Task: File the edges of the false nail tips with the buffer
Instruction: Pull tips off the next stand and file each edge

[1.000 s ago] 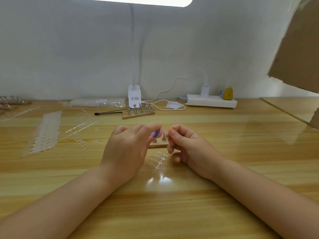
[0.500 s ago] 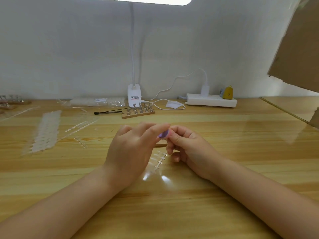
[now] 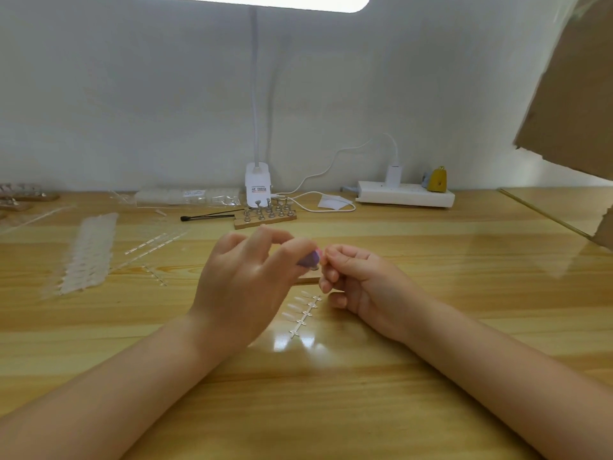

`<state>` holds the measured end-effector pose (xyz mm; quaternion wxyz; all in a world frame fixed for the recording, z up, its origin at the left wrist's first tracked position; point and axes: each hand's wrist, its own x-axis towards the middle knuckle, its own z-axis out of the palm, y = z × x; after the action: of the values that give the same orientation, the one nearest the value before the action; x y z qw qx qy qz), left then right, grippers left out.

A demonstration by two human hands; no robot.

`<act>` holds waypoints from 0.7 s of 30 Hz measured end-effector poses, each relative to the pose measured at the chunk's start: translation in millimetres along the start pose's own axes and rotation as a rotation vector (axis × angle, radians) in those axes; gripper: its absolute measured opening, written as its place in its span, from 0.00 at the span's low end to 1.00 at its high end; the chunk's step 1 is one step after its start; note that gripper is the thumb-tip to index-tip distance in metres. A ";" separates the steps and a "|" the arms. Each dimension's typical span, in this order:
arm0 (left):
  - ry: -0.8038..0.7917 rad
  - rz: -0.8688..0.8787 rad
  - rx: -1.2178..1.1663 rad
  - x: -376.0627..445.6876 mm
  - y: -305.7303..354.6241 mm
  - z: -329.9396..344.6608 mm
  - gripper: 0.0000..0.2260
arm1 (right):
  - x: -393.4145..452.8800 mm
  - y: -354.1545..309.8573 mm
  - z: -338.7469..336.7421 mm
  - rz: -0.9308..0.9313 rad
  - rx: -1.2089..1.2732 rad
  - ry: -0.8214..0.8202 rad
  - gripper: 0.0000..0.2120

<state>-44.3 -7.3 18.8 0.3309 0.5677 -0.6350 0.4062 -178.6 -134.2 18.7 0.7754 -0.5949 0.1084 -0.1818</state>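
Note:
My left hand (image 3: 245, 280) grips a small purple buffer (image 3: 310, 259) between thumb and curled fingers; only its end shows. My right hand (image 3: 358, 280) is right beside it, fingertips pinched together against the buffer's end on something too small to make out, likely a nail tip. Under both hands lies a clear strip of false nail tips (image 3: 300, 310) on the wooden table (image 3: 331, 410). A small wooden holder (image 3: 310, 278) is partly hidden behind the hands.
A wooden stand with metal pegs (image 3: 265, 215) sits behind the hands, a black brush (image 3: 207, 216) left of it. More strips of nail tips (image 3: 88, 252) lie at the left. Lamp base (image 3: 257, 185), power strip (image 3: 404, 193) and cables line the wall. Cardboard (image 3: 570, 94) hangs at right.
My left hand has lifted and tilted a little, sliding the buffer against the right fingertips. The right hand stays almost in place.

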 end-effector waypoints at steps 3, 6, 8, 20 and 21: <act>-0.004 0.046 0.025 -1.6 6.1 5.5 0.16 | -0.9 -0.4 -0.6 -0.002 -0.023 -0.024 0.05; -0.075 -0.065 0.045 -5.2 -2.0 5.0 0.19 | -1.3 -2.2 -1.1 0.012 -0.003 -0.034 0.06; -0.054 -0.060 0.046 -4.1 -4.2 2.8 0.14 | -1.3 -1.5 -0.2 0.009 -0.008 -0.026 0.06; -0.046 0.016 -0.025 2.7 6.3 -2.4 0.08 | -0.8 0.0 -0.6 -0.012 0.036 -0.008 0.04; -0.064 0.031 -0.008 2.2 8.6 -0.6 0.09 | -0.9 0.0 -0.7 -0.012 0.030 -0.009 0.04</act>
<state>-53.1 -7.6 19.8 0.3065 0.5693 -0.6554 0.3905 -179.7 -134.4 18.5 0.7837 -0.5847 0.0986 -0.1853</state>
